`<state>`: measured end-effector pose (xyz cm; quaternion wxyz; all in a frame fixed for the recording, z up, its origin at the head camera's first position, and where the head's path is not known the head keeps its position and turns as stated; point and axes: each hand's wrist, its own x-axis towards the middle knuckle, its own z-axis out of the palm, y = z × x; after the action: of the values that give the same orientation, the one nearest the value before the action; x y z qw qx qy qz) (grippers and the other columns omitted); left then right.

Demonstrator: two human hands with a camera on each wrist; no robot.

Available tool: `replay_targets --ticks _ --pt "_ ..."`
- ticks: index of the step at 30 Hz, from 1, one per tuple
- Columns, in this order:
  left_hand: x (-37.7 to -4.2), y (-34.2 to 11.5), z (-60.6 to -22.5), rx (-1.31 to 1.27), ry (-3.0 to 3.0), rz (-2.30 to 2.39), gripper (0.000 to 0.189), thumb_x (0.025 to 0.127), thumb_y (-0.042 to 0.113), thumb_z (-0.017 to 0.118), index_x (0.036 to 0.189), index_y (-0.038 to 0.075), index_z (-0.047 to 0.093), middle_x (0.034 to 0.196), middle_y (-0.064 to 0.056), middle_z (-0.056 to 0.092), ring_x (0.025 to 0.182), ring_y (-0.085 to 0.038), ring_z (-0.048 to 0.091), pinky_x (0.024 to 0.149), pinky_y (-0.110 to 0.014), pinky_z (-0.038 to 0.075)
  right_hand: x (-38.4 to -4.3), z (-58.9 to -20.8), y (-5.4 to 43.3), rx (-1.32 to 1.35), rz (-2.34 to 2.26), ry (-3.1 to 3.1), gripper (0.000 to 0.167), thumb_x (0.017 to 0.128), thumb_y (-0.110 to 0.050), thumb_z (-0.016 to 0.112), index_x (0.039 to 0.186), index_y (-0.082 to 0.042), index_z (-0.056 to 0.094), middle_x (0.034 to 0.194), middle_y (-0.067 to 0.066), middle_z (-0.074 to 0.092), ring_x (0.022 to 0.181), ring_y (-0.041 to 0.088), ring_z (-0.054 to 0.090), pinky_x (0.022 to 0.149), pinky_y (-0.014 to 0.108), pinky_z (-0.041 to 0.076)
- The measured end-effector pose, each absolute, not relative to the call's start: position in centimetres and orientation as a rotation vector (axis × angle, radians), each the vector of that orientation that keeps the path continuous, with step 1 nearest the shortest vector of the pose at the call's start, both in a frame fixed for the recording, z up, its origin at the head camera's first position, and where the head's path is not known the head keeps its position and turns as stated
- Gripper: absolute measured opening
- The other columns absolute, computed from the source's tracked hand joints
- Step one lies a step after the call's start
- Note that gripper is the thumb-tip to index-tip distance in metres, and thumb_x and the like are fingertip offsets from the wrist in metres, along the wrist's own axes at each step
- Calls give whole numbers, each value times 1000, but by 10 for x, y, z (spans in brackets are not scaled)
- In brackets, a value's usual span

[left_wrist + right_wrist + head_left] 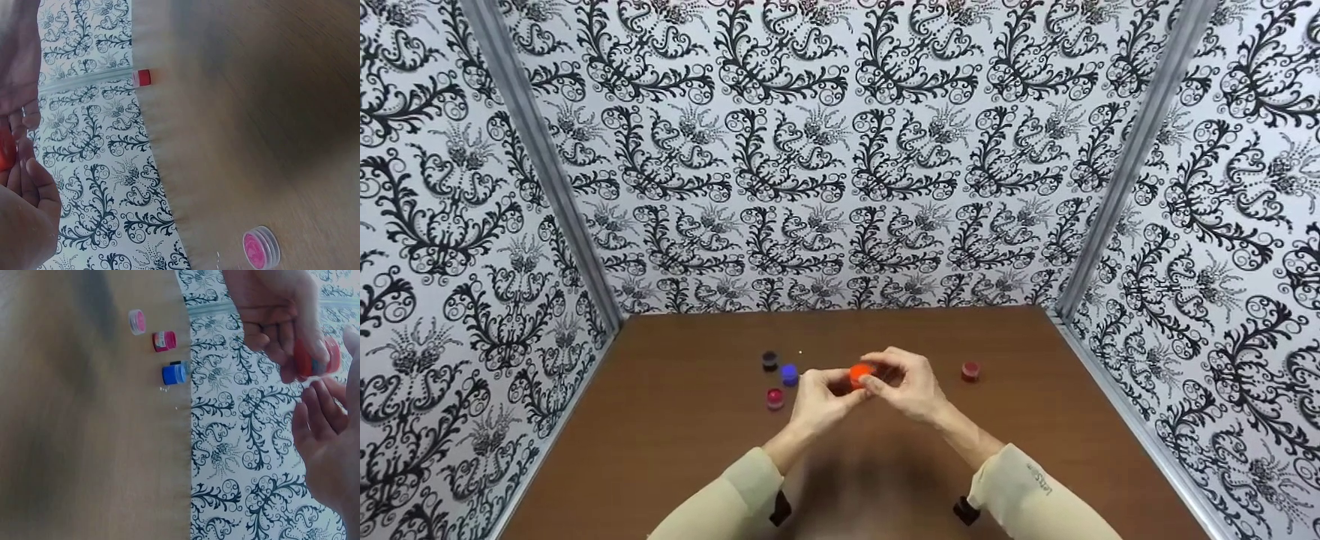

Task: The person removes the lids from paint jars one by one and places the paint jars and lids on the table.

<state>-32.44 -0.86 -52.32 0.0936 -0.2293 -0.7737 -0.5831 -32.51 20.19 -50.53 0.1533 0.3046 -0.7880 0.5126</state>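
Above the table, my left hand (pixel 821 401) grips a small orange-red jar (pixel 860 375) in front of me. My right hand (pixel 911 386) pinches the jar's other side between thumb and curved fingers. In the right wrist view the jar (pixel 306 360) lies sideways, with the left thumb across its label; the right fingers (pixel 322 402) are around its far end. Only a red edge of the jar (pixel 7 149) shows in the left wrist view, at the left border. Whether its lid is loose, I cannot tell.
Left of my hands stand a blue jar (pixel 789 375), a black jar (pixel 769 361) and a pinkish-red jar (pixel 775 398). The right wrist view also shows a clear-rimmed pink pot (pixel 136 322). A red jar (pixel 970 370) stands to the right. White specks (pixel 164 388) lie near the blue jar. Patterned walls enclose the brown table (pixel 675 450).
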Motion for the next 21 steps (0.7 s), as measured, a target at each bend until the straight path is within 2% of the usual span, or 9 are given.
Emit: replay_targets --ticks 3,8,14,21 --pt "-324 -9 -522 -636 -2285 -1723 22 89 26 96 103 10 91 88 -8 87 72 -1 70 70 -18 57 -322 -505 198 753 1475 -2233 25 93 -13 92 116 -6 84 94 13 82 77 7 73 72 24 64" --pt "-322 -10 -522 -609 -2270 -1731 20 88 19 96 105 9 91 89 -10 87 74 -1 72 71 -17 59 -320 -502 194 665 1515 -2246 26 87 -15 99 107 -9 84 91 13 85 72 6 74 69 23 63" --pt "-322 -10 -524 -625 -2267 -1712 20 88 21 96 104 10 91 87 -10 87 71 1 70 68 -16 57 -320 -501 191 650 1531 -2258 27 83 -16 101 102 -7 84 88 14 84 69 3 71 66 22 62" --pt "-321 -11 -523 -672 -2260 -1688 22 90 23 97 105 9 90 91 -10 88 74 0 72 70 -17 58 -321 -499 190 753 1476 -2232 23 86 -12 99 102 -6 83 87 15 82 71 3 70 66 22 61"
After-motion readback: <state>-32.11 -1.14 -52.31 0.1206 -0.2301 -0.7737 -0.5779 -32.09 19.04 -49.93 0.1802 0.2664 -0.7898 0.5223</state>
